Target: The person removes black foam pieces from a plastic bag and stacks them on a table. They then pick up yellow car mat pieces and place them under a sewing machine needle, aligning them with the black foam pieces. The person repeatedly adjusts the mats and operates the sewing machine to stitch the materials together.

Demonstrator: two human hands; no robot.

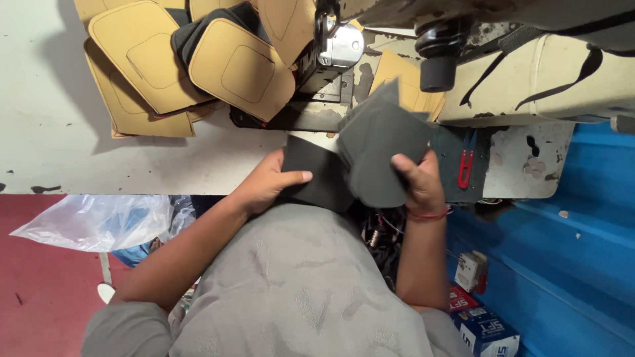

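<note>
Both hands gripping dark grey fabric pieces at the table's near edge.

The right hand (418, 182) is pinching a fanned stack of grey cut pieces (380, 142) in its grip; the left hand (270, 182) is pressing its thumb on a black piece (317, 173), below the sewing machine (463, 39) and tan panels (198, 59) on the table (53, 132).

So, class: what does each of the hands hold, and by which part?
The right hand grips a stack of dark grey fabric pieces at its lower right edge. The left hand pinches a black fabric piece by its left edge.
</note>
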